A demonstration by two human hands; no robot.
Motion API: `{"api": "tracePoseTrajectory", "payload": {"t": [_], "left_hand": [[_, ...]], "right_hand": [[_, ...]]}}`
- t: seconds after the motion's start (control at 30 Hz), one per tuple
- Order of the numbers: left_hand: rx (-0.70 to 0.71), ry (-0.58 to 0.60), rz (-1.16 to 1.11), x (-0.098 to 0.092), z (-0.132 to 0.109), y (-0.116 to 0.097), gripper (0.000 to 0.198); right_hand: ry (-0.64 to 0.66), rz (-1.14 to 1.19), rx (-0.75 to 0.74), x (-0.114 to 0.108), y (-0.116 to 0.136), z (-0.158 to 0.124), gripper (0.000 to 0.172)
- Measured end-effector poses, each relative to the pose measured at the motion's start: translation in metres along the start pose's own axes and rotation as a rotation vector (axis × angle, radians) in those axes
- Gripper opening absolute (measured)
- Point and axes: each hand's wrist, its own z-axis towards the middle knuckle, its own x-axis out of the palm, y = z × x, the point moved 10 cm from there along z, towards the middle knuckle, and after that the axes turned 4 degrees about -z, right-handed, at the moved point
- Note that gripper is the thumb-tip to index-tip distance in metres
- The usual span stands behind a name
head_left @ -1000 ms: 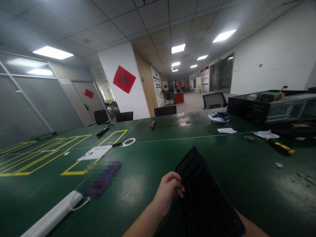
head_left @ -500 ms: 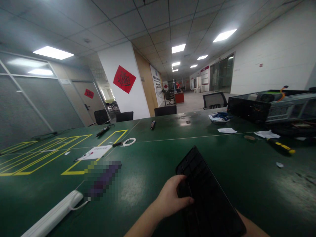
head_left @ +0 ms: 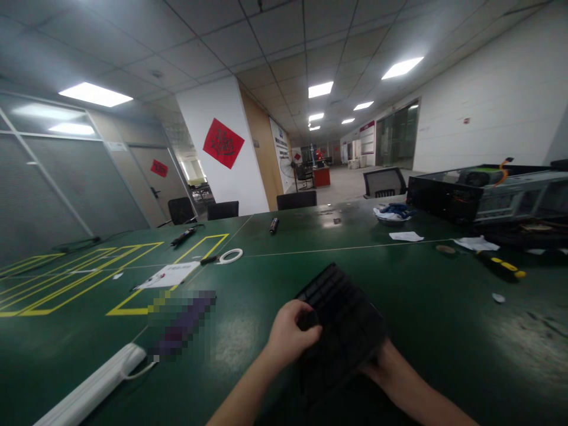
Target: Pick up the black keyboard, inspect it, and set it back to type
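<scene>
A flat black panel [head_left: 344, 322] with a grid of key-like squares is held tilted above the green table [head_left: 248, 284]. It is too dark to tell its exact kind. My left hand [head_left: 290, 331] is closed at its left edge, thumb and curled fingers bent towards each other; whether something small sits between them is unclear. From below, my right hand [head_left: 384, 367] supports the right side, its fingers mostly hidden behind the panel.
To the left lie a white power strip [head_left: 93, 384], a blurred purple item [head_left: 184, 325], a paper sheet [head_left: 171, 274] and a white ring [head_left: 231, 255]. An open computer case [head_left: 444, 198], a bowl [head_left: 393, 218] and a yellow-black tool [head_left: 501, 265] are on the right.
The panel has turned and shifted left, its gridded face now more towards me. My left hand moved left with it, and more of my right hand shows on the right side.
</scene>
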Motion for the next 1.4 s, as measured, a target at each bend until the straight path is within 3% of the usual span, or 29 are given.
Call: {"api": "tracePoseTrajectory", "payload": {"t": [0.13,0.27,0.37,0.53,0.67,0.8,0.93,1.13,1.23,1.4], "left_hand": [[-0.225,-0.141,0.233,-0.052,0.032,0.050,0.032],[-0.441,-0.145,0.560,-0.089,0.057,0.095,0.040],[-0.495,-0.155,0.628,-0.097,0.068,0.112,0.044],[-0.549,-0.153,0.686,-0.094,0.074,0.129,0.046],[-0.541,-0.139,0.713,-0.093,0.077,0.131,0.045],[-0.446,-0.168,0.760,-0.098,0.070,0.112,0.044],[-0.284,-0.129,0.758,-0.091,0.038,0.094,0.032],[-0.051,0.007,0.536,-0.060,-0.028,0.096,0.044],[-0.017,0.009,0.491,-0.055,-0.038,0.095,0.039],[-0.013,0.011,0.515,-0.053,-0.035,0.087,0.026]], "right_hand": [[0.105,0.049,0.157,0.002,-0.011,-0.007,0.045],[0.134,0.106,0.233,0.001,-0.009,-0.010,0.043],[0.147,0.127,0.251,0.000,-0.007,-0.010,0.042],[0.151,0.144,0.258,0.000,-0.006,-0.010,0.042],[0.148,0.153,0.238,0.000,-0.006,-0.010,0.042],[0.159,0.154,0.242,0.001,-0.006,-0.011,0.042],[0.154,0.132,0.237,-0.001,-0.004,-0.010,0.041],[0.149,0.100,0.245,-0.001,-0.004,-0.010,0.042],[0.149,0.090,0.246,-0.001,-0.005,-0.012,0.042],[0.143,0.118,0.279,0.000,-0.004,-0.014,0.045]]}}
